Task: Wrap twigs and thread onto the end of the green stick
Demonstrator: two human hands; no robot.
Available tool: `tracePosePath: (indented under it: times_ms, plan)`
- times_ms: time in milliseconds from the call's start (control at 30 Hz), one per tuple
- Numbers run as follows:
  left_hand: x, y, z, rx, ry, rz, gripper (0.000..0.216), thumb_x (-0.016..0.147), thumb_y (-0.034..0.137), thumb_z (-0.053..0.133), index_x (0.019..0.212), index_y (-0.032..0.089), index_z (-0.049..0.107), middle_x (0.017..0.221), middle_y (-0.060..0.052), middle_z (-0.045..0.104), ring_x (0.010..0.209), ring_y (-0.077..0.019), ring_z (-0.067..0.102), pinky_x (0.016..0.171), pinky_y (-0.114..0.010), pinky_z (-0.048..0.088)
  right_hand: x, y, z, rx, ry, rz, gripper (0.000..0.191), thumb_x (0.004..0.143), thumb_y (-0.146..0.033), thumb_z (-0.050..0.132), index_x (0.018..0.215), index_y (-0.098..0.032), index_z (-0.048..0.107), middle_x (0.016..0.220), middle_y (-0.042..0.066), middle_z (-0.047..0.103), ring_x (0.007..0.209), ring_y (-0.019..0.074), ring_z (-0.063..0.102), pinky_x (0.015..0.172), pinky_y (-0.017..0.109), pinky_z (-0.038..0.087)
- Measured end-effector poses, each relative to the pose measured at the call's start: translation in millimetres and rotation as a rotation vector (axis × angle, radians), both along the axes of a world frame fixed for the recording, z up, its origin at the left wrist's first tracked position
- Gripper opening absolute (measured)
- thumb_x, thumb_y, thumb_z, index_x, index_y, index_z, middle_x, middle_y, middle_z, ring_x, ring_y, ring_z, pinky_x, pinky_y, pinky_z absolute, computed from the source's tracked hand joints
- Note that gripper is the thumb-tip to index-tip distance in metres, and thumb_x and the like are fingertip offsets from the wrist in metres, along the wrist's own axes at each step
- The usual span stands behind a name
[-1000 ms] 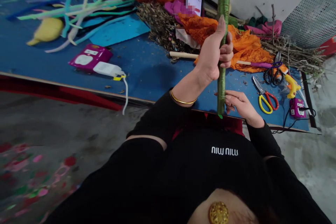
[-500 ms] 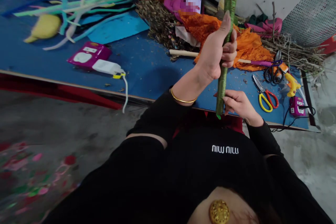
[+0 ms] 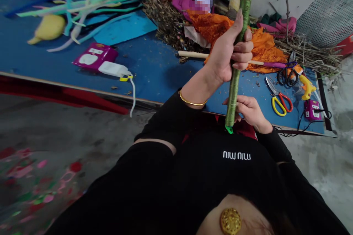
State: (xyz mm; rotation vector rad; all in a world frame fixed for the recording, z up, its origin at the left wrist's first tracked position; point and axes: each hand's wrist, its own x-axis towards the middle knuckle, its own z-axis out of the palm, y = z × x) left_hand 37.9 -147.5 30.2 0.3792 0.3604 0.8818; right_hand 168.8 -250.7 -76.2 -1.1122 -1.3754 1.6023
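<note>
A long stick wrapped in shiny green ribbon [image 3: 234,93] stands nearly upright before me, its top beyond the upper edge of the picture. My left hand [image 3: 234,51] is wrapped round it midway, thumb pointing up along it. Close to the bottom end, the bent fingers of my right hand [image 3: 249,112] close on the stick from the right; part of them is hidden behind it, and one fingertip shows on its left side. A small bright green loop [image 3: 229,129] sticks out at the lower end.
On the blue table [image 3: 154,77] lie scissors with red and yellow handles [image 3: 279,97], black-handled scissors [image 3: 288,75], a yellow glue gun [image 3: 307,87] and a purple power socket [image 3: 96,57]. Orange crumpled material [image 3: 261,47], dry twigs [image 3: 317,55] and coloured foam strips [image 3: 82,11] lie behind.
The stick has tilted slightly, its top shifting right and its lower end coming a little toward me. More of the green loop shows at the bottom. Both hands stay on the stick.
</note>
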Motion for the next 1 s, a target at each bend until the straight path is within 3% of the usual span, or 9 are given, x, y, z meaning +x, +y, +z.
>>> tracePosePath:
  times_ms: [100, 200, 300, 400, 533, 667, 833, 1000]
  plan:
    - [0, 1, -1.5, 0.013, 0.006, 0.037, 0.054, 0.109, 0.055, 0.054, 0.067, 0.021, 0.044, 0.042, 0.01, 0.03, 0.027, -0.0013, 0.023, 0.027, -0.011, 0.016, 3, 0, -2.4, 0.217, -0.15, -0.303, 0.023, 0.093, -0.032, 0.062, 0.104, -0.02, 0.079, 0.059, -0.007, 0.058, 0.049, 0.0088, 0.054, 0.054, 0.025, 0.048]
    - [-1, 1, 1.0, 0.029, 0.003, 0.087, 0.056, 0.109, 0.053, 0.055, 0.064, 0.021, 0.044, 0.043, 0.01, 0.027, 0.027, -0.0015, 0.02, 0.027, -0.012, 0.014, 8, -3, -8.1, 0.498, -0.244, -0.569, 0.017, 0.096, -0.037, 0.066, 0.095, -0.024, 0.077, 0.072, -0.002, 0.065, 0.061, 0.0129, 0.059, 0.065, 0.031, 0.052]
    - [-2, 0, 4.8, 0.025, -0.005, 0.089, 0.058, 0.112, 0.052, 0.047, 0.063, 0.02, 0.043, 0.043, 0.009, 0.025, 0.028, -0.0011, 0.017, 0.028, -0.012, 0.013, 10, -7, -12.3, 0.702, -0.293, -0.551, 0.022, 0.093, -0.046, 0.074, 0.084, -0.026, 0.073, 0.082, 0.003, 0.069, 0.078, 0.0199, 0.063, 0.076, 0.038, 0.055]
    - [-1, 0, 4.6, -0.027, -0.017, 0.078, 0.058, 0.112, 0.051, 0.048, 0.063, 0.02, 0.042, 0.042, 0.009, 0.026, 0.028, -0.0013, 0.017, 0.029, -0.013, 0.011, 8, -8, -12.1, 0.8, -0.36, -0.491, 0.027, 0.094, -0.049, 0.074, 0.081, -0.027, 0.07, 0.078, 0.003, 0.068, 0.084, 0.0227, 0.063, 0.079, 0.04, 0.054]
    - [0, 2, -1.2, -0.037, -0.023, 0.109, 0.053, 0.107, 0.047, 0.061, 0.064, 0.021, 0.042, 0.041, 0.009, 0.027, 0.031, -0.0025, 0.014, 0.03, -0.017, 0.007, 5, -7, -8.8, 0.833, -0.435, -0.461, 0.027, 0.098, -0.047, 0.07, 0.08, -0.027, 0.068, 0.077, 0.003, 0.068, 0.082, 0.0226, 0.063, 0.079, 0.04, 0.054]
    - [-2, 3, -2.6, 0.04, -0.023, 0.087, 0.054, 0.113, 0.047, 0.046, 0.065, 0.022, 0.042, 0.043, 0.009, 0.028, 0.034, -0.0036, 0.013, 0.032, -0.018, 0.007, 5, -5, -6.7, 0.844, -0.387, -0.429, 0.025, 0.1, -0.043, 0.067, 0.082, -0.026, 0.065, 0.078, 0.002, 0.066, 0.081, 0.0211, 0.06, 0.077, 0.038, 0.051]
    - [-2, 1, 2.3, -0.02, -0.034, 0.038, 0.057, 0.111, 0.054, 0.049, 0.065, 0.022, 0.042, 0.042, 0.008, 0.03, 0.034, -0.0044, 0.012, 0.033, -0.022, 0.004, 3, -4, -12.5, 0.591, -0.188, -0.332, 0.039, 0.098, -0.059, 0.063, 0.08, -0.025, 0.057, 0.078, 0.0, 0.055, 0.074, 0.0178, 0.051, 0.071, 0.035, 0.046]
    - [-6, 3, 4.0, -0.004, -0.123, -0.052, 0.062, 0.114, 0.06, 0.026, 0.065, 0.023, 0.036, 0.045, 0.009, 0.024, 0.038, -0.0044, 0.004, 0.034, -0.023, 0.001, -5, -3, -24.4, 0.431, 0.088, -0.314, 0.044, 0.091, -0.065, 0.069, 0.082, -0.026, 0.05, 0.081, 0.0, 0.047, 0.077, 0.0175, 0.048, 0.07, 0.032, 0.045]
